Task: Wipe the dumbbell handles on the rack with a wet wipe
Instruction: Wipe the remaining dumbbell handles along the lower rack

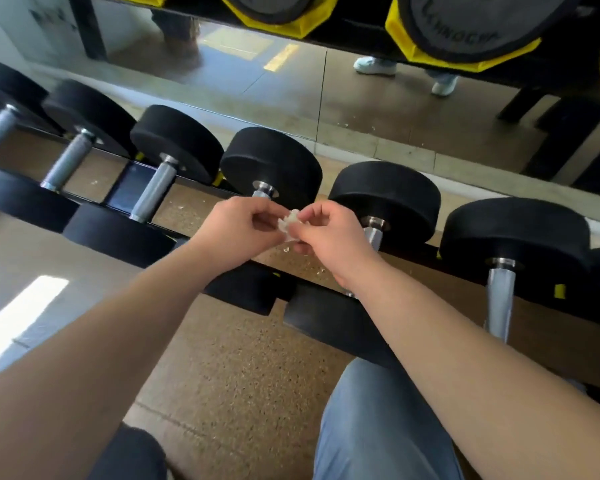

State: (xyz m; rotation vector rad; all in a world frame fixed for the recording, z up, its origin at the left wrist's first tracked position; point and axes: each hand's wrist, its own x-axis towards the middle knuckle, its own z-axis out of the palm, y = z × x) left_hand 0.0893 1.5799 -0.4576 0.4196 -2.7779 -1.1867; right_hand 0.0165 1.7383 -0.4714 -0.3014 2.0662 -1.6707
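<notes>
A small crumpled white wet wipe (289,221) is pinched between my left hand (238,230) and my right hand (329,237), just above the rack. Several black dumbbells lie side by side on the low black rack (125,188), each with a steel handle. One bare handle (153,188) lies to the left of my hands and another handle (499,299) lies to the right. The handle (264,192) right under my hands is mostly hidden, and my right hand covers most of the neighbouring handle (374,233).
A wall mirror (291,98) stands behind the rack and reflects the floor and a person's shoes. Yellow-and-black weight plates (465,26) hang on an upper shelf. My jeans-clad knee (378,417) is at bottom centre over speckled brown flooring (229,375).
</notes>
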